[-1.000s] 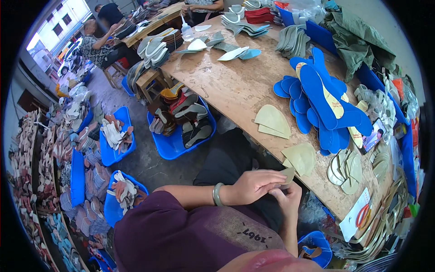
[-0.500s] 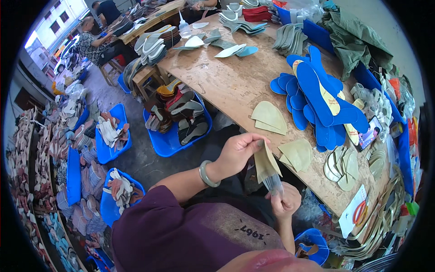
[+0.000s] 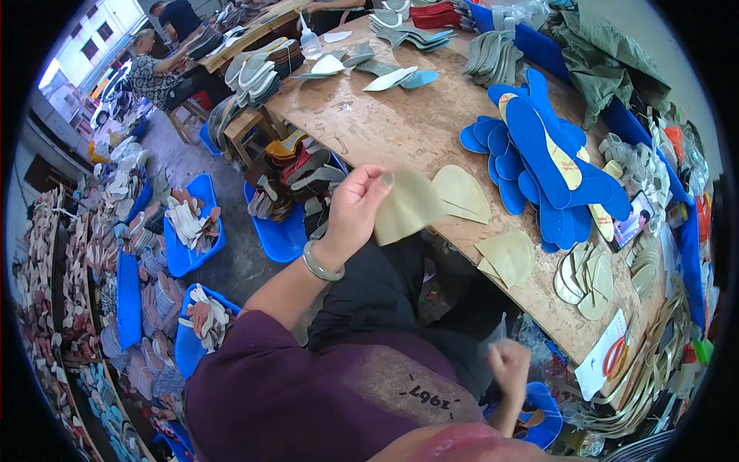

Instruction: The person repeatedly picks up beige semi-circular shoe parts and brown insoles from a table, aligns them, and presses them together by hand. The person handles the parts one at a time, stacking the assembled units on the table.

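Lifted away from the right hand (image 3: 509,368) since half a second ago, the pale green piece (image 3: 408,208) is pinched at its left edge by the left hand (image 3: 356,212), left of the blue insoles (image 3: 531,127). Its curved edge is turned toward them; its long axis is blurred. Clear film (image 3: 496,329) is gripped in the curled right hand, nearer the body than the insoles.

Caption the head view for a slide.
Left hand holds up a pale olive piece by a worktable with blue insoles; right hand closed, lower.
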